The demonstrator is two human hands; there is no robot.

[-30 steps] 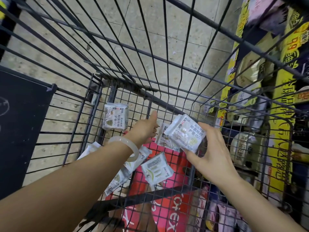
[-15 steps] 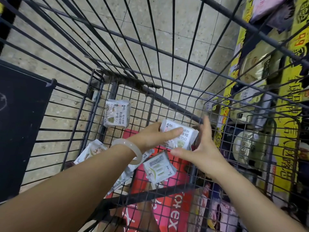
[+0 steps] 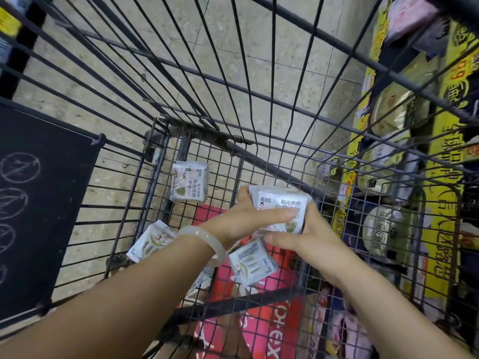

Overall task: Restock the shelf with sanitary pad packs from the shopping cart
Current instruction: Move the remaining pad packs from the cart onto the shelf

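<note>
Deep inside the shopping cart [image 3: 160, 177], we see the left hand [image 3: 248, 221] and right hand [image 3: 305, 237] clasp a stack of pad packs [image 3: 281, 206], fingers curled round it. We judge the stack may splay and spill on lifting, slick wrappers sliding apart.

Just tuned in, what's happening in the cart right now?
A person is reaching into the shopping cart with both hands. The left hand and right hand together hold a small stack of white pad packs just above the cart floor. More loose packs lie at the bottom, including one near the far corner. The shelf stands to the right.
</note>
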